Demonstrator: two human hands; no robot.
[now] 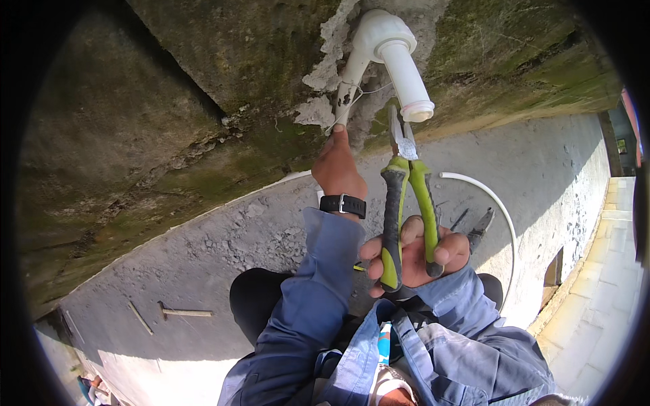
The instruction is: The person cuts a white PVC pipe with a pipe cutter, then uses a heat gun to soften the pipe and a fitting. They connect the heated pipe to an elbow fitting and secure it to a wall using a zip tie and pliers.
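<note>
My left hand (340, 169), with a black watch (342, 205) on its wrist, is closed round the lower end of a narrow white pipe (353, 71) on the wall; most of its fingers are hidden. A thin wire (359, 93) loops round that pipe just above my thumb. Higher up, the pipe meets a white elbow fitting (387, 34) with a short, wider white pipe (405, 78) slanting down from it. My right hand (423, 254) grips combination pliers (409, 193) by their green and black handles. Their jaws stand slightly apart, pointing up beside the wider pipe's end.
A mossy concrete wall (203, 108) rises ahead, its plaster broken round the pipes. Rubble (264, 233) lies along its foot. A hammer (186, 312) and a thin bar (140, 318) lie at left. Another pair of pliers (482, 227) and a curved white hose (504, 210) are at right.
</note>
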